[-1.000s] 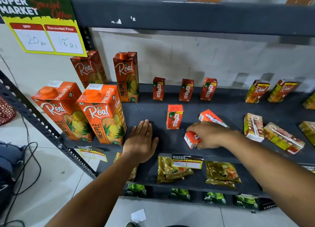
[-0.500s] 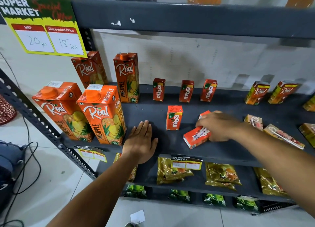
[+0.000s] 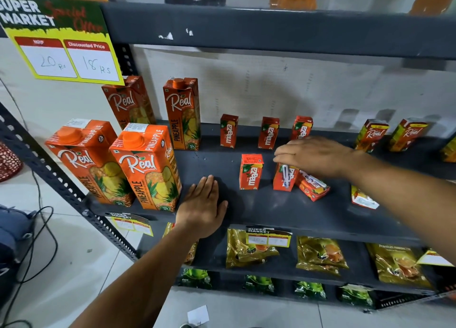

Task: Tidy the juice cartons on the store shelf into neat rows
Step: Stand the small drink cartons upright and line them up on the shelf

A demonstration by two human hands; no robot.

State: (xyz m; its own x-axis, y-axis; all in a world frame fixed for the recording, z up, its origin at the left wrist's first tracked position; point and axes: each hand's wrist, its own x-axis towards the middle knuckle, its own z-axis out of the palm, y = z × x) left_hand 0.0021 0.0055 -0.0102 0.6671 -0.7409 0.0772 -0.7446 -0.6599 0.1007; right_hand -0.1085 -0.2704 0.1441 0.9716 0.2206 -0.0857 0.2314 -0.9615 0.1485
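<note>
Dark grey matte metal makes up your shelf (image 3: 283, 211), a flat sheet with a perforated angle-iron post (image 3: 61, 187) running down its left corner and pale glossy tile below.

Your left hand (image 3: 202, 204) lies flat on the shelf near the front edge, fingers released and together, gripping nothing, just beside the nearer large pineapple carton (image 3: 148, 165). Your right hand (image 3: 313, 155) reaches in from the right, palm down, fingers loosely curved over the top of a small upright Maaza carton (image 3: 283, 177) turned with its straw side towards you; from this angle you cannot tell whether the fingertips actually pinch it or only rest on it.

Touching that carton's right side, a tipped Maaza carton (image 3: 312, 188) lies slanted on the shelf. One more Maaza carton (image 3: 250, 171) stands upright to the left, apart from both.

Count them: four tall glossy Real pineapple cartons, two at the front left corner and two by the back edge; three small Maaza cartons (image 3: 267, 133) spaced along the back edge; three mid-shelf. Two small Real cartons (image 3: 389, 135) lean at the back right, and a fallen small carton (image 3: 362, 198) lies half hidden under your right forearm.

Bare shelf opens between your left hand and the mid-shelf cartons, and along the front edge.
</note>
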